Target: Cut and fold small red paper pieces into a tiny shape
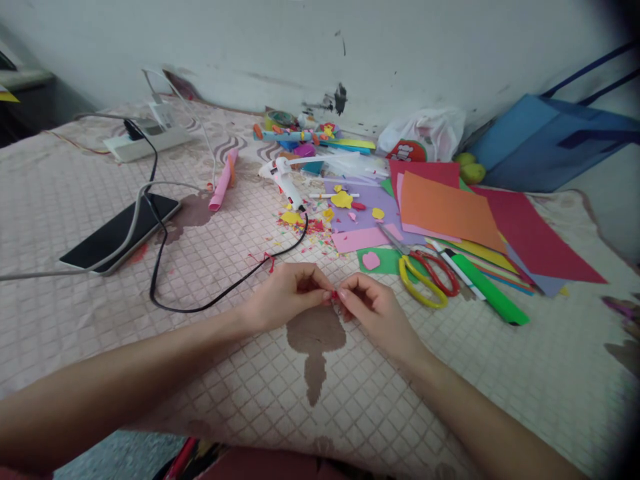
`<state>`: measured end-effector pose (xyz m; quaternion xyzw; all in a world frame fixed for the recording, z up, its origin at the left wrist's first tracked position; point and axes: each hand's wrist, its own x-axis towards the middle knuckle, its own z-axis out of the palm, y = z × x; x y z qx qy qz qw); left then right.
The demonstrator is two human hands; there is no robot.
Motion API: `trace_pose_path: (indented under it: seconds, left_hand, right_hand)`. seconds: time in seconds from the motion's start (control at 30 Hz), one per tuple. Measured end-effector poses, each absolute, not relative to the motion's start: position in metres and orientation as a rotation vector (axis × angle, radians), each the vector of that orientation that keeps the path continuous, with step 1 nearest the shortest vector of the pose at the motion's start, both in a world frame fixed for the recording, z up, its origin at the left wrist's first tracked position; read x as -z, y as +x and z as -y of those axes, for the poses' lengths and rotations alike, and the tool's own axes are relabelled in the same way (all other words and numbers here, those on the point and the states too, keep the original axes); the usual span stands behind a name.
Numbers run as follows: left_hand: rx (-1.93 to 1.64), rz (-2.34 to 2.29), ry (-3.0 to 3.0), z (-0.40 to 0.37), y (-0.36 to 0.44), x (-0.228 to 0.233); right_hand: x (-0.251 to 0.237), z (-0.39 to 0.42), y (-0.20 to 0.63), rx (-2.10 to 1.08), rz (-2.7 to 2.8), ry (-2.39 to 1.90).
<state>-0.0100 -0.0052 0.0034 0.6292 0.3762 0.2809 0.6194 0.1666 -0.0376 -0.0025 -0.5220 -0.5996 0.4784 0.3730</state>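
A tiny red scrap (334, 294) is pinched between the left hand (283, 293) and the right hand (373, 308), whose fingers (344, 294) are closed on it from either side. The scrap is held just above the quilted tabletop (500, 373), a little nearer the person than the scissors (429, 272) and to their left.

The scissors, with one yellow handle and one red, are laid with their blades on a green sheet (387, 261). Just to the right of the scissors a green marker (487, 288) is seen, and beyond them an orange sheet (447, 210) is spread over red and purple paper. To the far left of the scissors a white glue gun (284, 180) is lying, with paper trimmings (305, 223) scattered beside it and its black cord (200, 297) looped toward the left hand. Well to the left of the scissors a dark phone (117, 235) is lying flat, and a pink roll (223, 181) is found behind it.
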Motion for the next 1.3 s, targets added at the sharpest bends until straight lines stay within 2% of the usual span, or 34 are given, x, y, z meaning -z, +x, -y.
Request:
trace_pose_path:
  seconds: [0.17, 0.63, 0.97, 1.3]
  left_hand:
    - [-0.658, -0.863, 1.384, 0.005, -0.01, -0.002]
    - [-0.686, -0.844, 1.364, 0.007, -0.008, -0.002]
    - [-0.807, -0.875, 1.727, 0.012, -0.007, -0.005]
    - [-0.868, -0.878, 1.763, 0.015, -0.008, -0.002]
  right_hand:
    - [0.005, 0.036, 0.167, -1.337, 1.449, -1.284]
    - [0.005, 0.038, 0.165, -1.307, 1.463, -1.32]
    - [0.005, 0.039, 0.163, -1.361, 1.367, -1.286]
    - [0.009, 0.04, 0.163, -1.482, 1.237, -1.193]
